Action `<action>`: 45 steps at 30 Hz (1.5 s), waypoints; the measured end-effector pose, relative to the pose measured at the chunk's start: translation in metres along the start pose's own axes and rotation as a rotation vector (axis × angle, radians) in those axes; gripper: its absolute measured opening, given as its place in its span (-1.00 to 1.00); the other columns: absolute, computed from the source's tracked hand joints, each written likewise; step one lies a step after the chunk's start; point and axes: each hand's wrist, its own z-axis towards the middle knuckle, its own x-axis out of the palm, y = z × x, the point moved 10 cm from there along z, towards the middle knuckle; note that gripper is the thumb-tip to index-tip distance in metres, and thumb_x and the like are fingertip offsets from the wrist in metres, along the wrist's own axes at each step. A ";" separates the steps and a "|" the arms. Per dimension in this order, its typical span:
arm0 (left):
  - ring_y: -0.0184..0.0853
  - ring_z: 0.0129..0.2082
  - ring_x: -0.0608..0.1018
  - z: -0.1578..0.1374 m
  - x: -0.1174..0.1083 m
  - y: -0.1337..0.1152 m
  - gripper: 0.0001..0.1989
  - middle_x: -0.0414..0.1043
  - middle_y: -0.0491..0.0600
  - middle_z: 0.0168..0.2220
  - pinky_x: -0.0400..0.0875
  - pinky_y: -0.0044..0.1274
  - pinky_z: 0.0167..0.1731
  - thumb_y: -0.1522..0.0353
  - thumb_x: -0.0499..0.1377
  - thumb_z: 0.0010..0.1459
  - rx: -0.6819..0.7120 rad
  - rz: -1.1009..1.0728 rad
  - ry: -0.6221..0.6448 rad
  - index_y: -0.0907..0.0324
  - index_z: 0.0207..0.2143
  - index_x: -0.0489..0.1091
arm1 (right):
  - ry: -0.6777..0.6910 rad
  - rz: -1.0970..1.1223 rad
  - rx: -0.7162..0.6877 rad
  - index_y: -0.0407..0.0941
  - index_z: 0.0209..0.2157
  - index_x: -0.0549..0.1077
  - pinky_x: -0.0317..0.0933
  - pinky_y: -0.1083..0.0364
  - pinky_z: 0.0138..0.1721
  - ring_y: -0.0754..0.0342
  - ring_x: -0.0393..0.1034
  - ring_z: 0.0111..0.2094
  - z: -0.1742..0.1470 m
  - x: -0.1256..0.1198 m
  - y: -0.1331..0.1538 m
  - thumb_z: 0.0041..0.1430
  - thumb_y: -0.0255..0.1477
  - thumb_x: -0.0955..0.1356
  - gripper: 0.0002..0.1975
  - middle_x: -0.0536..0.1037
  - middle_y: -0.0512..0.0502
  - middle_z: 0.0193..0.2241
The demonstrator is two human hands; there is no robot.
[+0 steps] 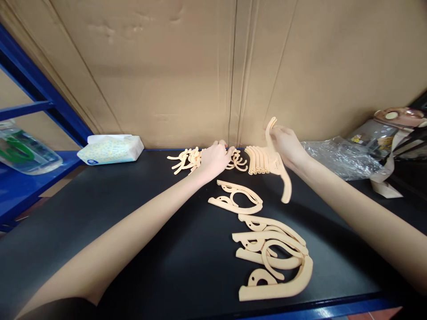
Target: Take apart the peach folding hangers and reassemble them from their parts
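Observation:
My right hand [287, 144] grips a beige plastic folding hanger body [286, 184], held tilted above the table with one arm pointing up and the other down. Beside it stands a row of stacked curved hanger arms [258, 159]. At the back, my left hand [216, 158] is over a pile of small beige hanger hooks [190, 158], its fingers curled down among them. What those fingers pinch is hidden. Closer to me lie a folded hanger [245, 200] and a group of overlapping folded hangers [275, 253], hooks tucked inside their arms.
A tissue pack [111, 149] is at the back left of the black table [150, 266]. Crumpled clear plastic [340, 155] and a clear bottle with a strap [376, 133] lie at the right. Cardboard [160, 75] rises behind. Another bottle [26, 149] rests on a blue shelf.

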 end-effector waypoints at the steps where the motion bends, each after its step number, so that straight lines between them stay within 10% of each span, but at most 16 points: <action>1: -0.15 -0.07 0.43 -0.002 -0.001 -0.003 -0.78 0.41 0.06 -0.27 0.25 -0.51 -0.20 0.23 0.10 0.21 0.001 -0.030 0.010 0.18 -0.40 0.36 | -0.028 0.028 0.011 -0.09 -0.10 0.27 0.24 0.15 -0.51 0.12 0.41 -0.48 -0.001 -0.001 0.000 0.22 -0.41 0.12 -0.75 0.53 -0.13 -0.33; 6: -0.24 -0.29 0.51 -0.022 0.014 -0.012 -0.43 0.49 0.11 -0.32 0.35 -0.49 -0.32 0.06 -0.16 0.31 -0.105 -0.404 0.317 0.23 -0.43 0.45 | -0.135 0.163 0.011 -0.03 -0.02 0.17 0.32 0.14 -0.37 0.09 0.48 -0.23 -0.007 -0.013 0.006 0.12 -0.50 0.22 -0.64 0.53 -0.13 -0.14; 10: -0.39 -0.39 0.49 -0.035 0.023 -0.007 -0.74 0.48 0.07 -0.32 0.37 -0.57 -0.39 0.29 0.05 0.27 -0.331 -0.894 0.447 0.26 -0.35 0.43 | 0.026 -0.094 -0.191 -0.11 -0.30 0.42 0.31 0.07 -0.25 0.02 0.47 -0.21 -0.010 -0.004 0.026 0.01 -0.45 0.35 -0.84 0.59 -0.11 -0.26; 18: -0.57 -0.74 0.02 -0.041 0.021 -0.007 -0.79 0.06 -0.17 -0.59 -0.18 -0.66 -0.79 0.49 -0.08 0.22 -0.363 -0.838 0.367 0.25 -0.43 0.29 | 0.218 -0.875 -0.547 -0.13 -0.20 0.49 0.11 0.04 -0.30 -0.08 0.44 -0.25 -0.045 0.050 0.048 0.31 -0.35 0.17 -0.70 0.58 -0.23 -0.27; 30: -0.46 -0.60 0.21 -0.040 -0.004 -0.014 -0.85 0.16 -0.16 -0.57 0.06 -0.62 -0.57 0.40 0.02 0.20 -0.085 -0.367 0.069 0.16 -0.44 0.28 | 0.435 -0.482 -0.186 -0.13 -0.55 0.41 0.17 0.17 -0.53 0.14 0.34 -0.66 -0.042 0.062 0.026 0.29 -0.39 0.14 -0.62 0.46 -0.01 -0.69; 39: -0.34 -0.43 0.42 -0.008 -0.095 0.047 -0.81 0.39 -0.10 -0.53 0.22 -0.54 -0.39 0.29 0.14 0.07 -0.174 -0.104 -0.151 0.22 -0.44 0.48 | 0.020 -0.365 -0.146 -0.16 -0.28 0.48 0.24 0.10 -0.43 0.07 0.39 -0.47 -0.012 -0.026 -0.004 0.21 -0.30 0.25 -0.74 0.53 -0.10 -0.43; 45: -0.25 -0.32 0.52 -0.010 -0.109 0.095 -0.83 0.51 -0.01 -0.34 0.31 -0.49 -0.31 0.28 0.21 0.02 -0.251 0.102 -0.231 0.20 -0.37 0.44 | -0.197 -0.531 -0.466 -0.09 -0.26 0.51 0.28 -0.05 -0.17 -0.10 0.47 -0.20 -0.041 -0.049 0.003 0.16 -0.33 0.31 -0.82 0.60 -0.14 -0.26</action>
